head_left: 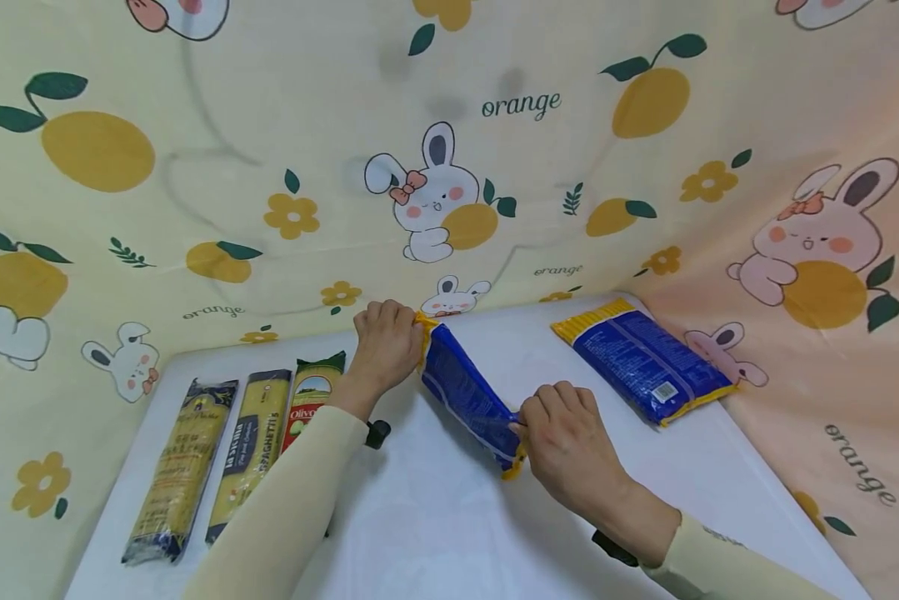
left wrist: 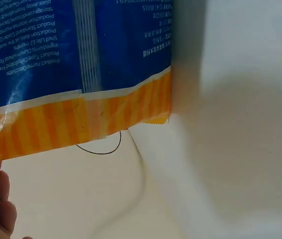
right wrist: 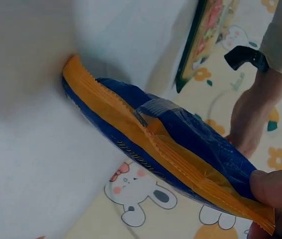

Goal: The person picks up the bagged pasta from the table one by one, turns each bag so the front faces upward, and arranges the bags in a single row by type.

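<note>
A blue pasta bag (head_left: 460,387) with yellow ends is held tilted above the white table by both hands. My left hand (head_left: 387,350) grips its far yellow end; in the left wrist view the fingers (left wrist: 0,199) are at a corner of the striped yellow edge. At the near end, my right hand (head_left: 572,446) pinches a corner, and the right wrist view shows the thumb (right wrist: 272,188) pressed on the blue film by the crimped yellow seam (right wrist: 155,142). Printed text covers the bag's back. The left hand's fingertips are partly hidden in the head view.
A second blue and yellow bag (head_left: 647,362) lies at the table's back right. On the left lie three long spaghetti packs: a clear-gold one (head_left: 182,467), a navy-banded one (head_left: 254,442) and a red-labelled one (head_left: 310,396), partly behind the left arm. A patterned cloth (head_left: 329,125) rises behind the table.
</note>
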`<action>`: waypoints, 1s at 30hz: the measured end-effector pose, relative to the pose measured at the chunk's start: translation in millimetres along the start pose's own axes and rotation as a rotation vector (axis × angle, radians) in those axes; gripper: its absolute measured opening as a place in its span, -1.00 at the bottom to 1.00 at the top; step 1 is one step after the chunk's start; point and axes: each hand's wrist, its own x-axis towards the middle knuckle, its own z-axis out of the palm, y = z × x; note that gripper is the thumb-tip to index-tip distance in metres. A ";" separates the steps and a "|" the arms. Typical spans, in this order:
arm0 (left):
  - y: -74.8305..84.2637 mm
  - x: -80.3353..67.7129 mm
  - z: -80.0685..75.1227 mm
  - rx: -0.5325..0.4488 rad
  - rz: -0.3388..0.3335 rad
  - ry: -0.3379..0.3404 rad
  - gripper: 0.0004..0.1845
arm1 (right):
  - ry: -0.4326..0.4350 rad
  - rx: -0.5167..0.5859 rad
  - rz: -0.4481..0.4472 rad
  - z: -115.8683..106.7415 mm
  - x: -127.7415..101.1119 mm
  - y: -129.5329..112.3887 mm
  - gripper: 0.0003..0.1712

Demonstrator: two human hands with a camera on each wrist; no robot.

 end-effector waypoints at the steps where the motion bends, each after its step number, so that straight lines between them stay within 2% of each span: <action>1: 1.0 0.5 -0.9 -0.014 -0.014 0.003 -0.60 | -0.001 0.002 0.001 -0.2 -0.3 -0.1 -0.70; 5: 5.3 3.2 -3.7 -0.020 -0.059 0.017 -0.48 | -0.007 0.022 -0.008 -0.6 -1.1 -1.8 -0.71; 8: 7.4 4.3 -5.2 0.004 -0.066 0.014 -0.50 | -0.009 0.028 -0.028 0.1 -1.0 -5.0 -0.71; 14: 4.4 1.3 -13.7 0.064 0.033 0.000 -0.65 | 0.020 0.023 -0.101 3.1 0.6 -16.4 -0.70; 17: -3.4 -4.3 -19.8 0.112 0.079 -0.011 -0.69 | 0.050 0.039 -0.141 7.4 1.8 -26.3 -0.70; 20: -14.4 -11.2 -24.9 0.122 0.096 -0.018 -0.73 | 0.074 0.069 -0.171 13.4 3.3 -38.5 -0.73; 23: -25.6 -18.6 -29.3 0.110 0.068 -0.055 -0.75 | 0.097 0.077 -0.208 21.0 4.4 -53.1 -0.65; 27: -38.3 -28.6 -33.4 0.136 -0.014 -0.152 -0.72 | 0.129 0.054 -0.270 34.4 5.2 -74.1 -0.46; 30: -46.7 -36.5 -34.9 0.169 -0.049 -0.207 -0.70 | 0.129 0.062 -0.308 43.9 4.4 -87.9 -0.48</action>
